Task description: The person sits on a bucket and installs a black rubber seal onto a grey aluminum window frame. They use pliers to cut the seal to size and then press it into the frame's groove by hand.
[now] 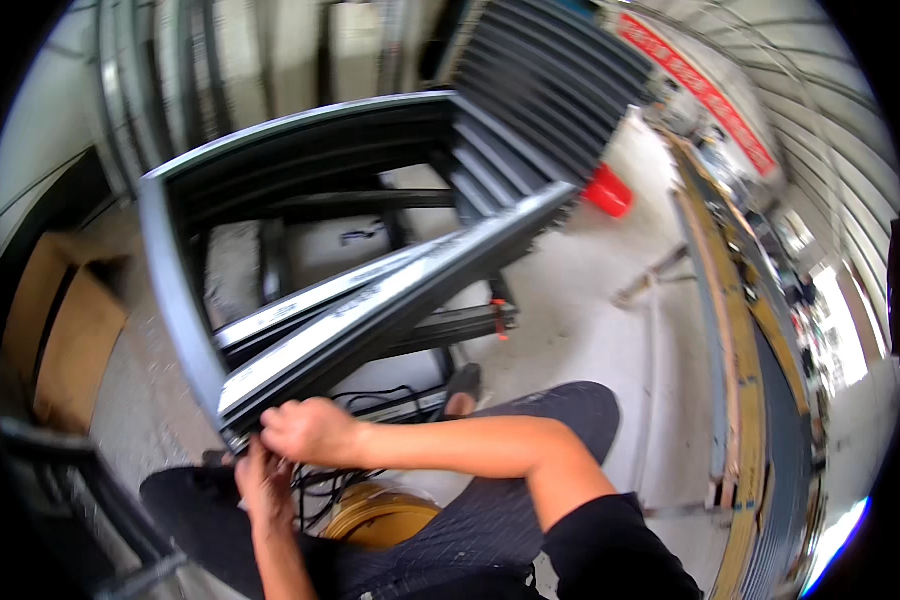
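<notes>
Reckoning this dark metal frame (pixel 395 290) stiff and heavy, I'd grip its nine-o'clock rail (pixel 173 290); curled hands (pixel 313 432) meet at seven o'clock, hold unclear.

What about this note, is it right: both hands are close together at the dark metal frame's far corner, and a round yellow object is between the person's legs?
Not quite: the corner is wrong. The head view shows the left hand and right hand close together at the dark metal frame's near corner. The round yellow object is where you say.
</notes>
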Action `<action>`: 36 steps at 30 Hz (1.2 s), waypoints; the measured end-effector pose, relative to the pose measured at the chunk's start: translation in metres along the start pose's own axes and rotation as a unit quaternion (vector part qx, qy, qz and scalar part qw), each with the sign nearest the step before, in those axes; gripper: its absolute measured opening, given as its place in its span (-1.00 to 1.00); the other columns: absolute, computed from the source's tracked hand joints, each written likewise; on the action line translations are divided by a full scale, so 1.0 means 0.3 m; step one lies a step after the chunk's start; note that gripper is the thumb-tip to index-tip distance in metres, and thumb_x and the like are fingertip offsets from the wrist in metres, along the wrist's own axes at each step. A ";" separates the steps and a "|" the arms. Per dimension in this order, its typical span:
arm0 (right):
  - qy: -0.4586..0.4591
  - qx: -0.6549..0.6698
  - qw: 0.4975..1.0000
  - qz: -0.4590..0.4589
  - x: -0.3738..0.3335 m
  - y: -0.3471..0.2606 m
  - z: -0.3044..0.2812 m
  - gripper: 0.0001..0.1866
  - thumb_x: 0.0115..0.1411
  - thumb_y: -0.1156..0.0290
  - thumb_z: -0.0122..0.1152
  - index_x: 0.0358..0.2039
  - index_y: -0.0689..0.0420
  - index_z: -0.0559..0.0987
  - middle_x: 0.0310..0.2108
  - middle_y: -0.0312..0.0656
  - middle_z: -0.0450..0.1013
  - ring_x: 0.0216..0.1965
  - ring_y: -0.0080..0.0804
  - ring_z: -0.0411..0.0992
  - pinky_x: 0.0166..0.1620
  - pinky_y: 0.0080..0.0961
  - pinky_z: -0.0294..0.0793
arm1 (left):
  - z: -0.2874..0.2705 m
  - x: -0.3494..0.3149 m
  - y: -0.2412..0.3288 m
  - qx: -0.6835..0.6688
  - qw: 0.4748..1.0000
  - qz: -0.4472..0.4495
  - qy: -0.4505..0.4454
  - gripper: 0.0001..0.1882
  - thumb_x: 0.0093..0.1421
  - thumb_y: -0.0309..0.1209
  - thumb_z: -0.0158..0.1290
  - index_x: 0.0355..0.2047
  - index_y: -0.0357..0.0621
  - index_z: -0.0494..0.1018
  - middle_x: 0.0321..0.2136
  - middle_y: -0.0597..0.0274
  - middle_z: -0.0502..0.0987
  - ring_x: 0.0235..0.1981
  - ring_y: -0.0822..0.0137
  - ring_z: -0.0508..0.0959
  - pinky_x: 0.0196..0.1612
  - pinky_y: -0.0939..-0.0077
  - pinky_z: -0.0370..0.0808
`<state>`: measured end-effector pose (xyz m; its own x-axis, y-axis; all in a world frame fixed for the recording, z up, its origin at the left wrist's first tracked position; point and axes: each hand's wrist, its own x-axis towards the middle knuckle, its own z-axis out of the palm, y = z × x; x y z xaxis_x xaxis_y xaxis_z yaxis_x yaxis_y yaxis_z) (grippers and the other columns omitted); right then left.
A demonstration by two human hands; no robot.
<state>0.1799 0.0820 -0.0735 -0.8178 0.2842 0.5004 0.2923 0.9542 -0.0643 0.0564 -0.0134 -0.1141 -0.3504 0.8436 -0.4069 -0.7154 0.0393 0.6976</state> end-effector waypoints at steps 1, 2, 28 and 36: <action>-0.013 0.006 1.000 0.000 -0.007 0.005 -0.017 -0.92 -0.03 0.39 0.13 -0.50 0.06 0.43 -0.49 -0.28 0.31 -0.49 -0.42 0.39 -0.51 -0.51 0.42 | 0.007 0.004 -0.016 -0.007 1.000 0.018 -0.005 -0.71 0.28 -0.18 0.08 -0.29 -0.18 0.47 -0.44 0.32 0.52 -0.44 0.47 0.49 -0.36 0.60 0.42; -0.027 0.036 0.999 0.021 -0.020 0.014 -0.041 -0.90 -0.02 0.39 0.13 -0.45 0.05 0.44 -0.48 -0.27 0.31 -0.47 -0.40 0.40 -0.48 -0.50 0.44 | 0.011 0.004 -0.009 0.019 1.000 0.008 -0.004 -0.70 0.28 -0.19 0.09 -0.30 -0.21 0.48 -0.44 0.30 0.53 -0.45 0.46 0.49 -0.35 0.59 0.42; -0.008 -0.118 0.947 0.298 -0.453 0.945 -0.527 -0.74 0.27 0.30 0.10 -0.38 0.26 0.58 -0.34 0.03 0.52 -0.25 0.04 0.44 -0.14 -0.20 0.41 | 0.089 -0.004 -0.051 0.042 0.999 -0.023 0.013 -0.60 0.32 -0.15 0.03 -0.28 -0.34 0.48 -0.43 0.19 0.55 -0.46 0.48 0.48 -0.37 0.63 0.43; -0.107 -0.063 0.921 0.370 -0.200 0.807 -0.442 -0.54 0.27 0.09 0.03 -0.50 0.25 0.58 -0.50 0.19 0.43 -0.36 0.20 0.40 -0.28 -0.07 0.34 | -0.089 0.173 0.181 0.060 0.995 0.021 0.075 -0.76 0.29 -0.25 0.04 -0.35 -0.18 0.42 -0.54 0.20 0.51 -0.54 0.40 0.48 -0.46 0.54 0.41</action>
<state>0.3655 0.2835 -0.0045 -0.4468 0.8768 0.1776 0.8528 0.4775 -0.2115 -0.0168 0.0180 -0.1130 -0.4712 0.7567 -0.4532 -0.6236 0.0776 0.7779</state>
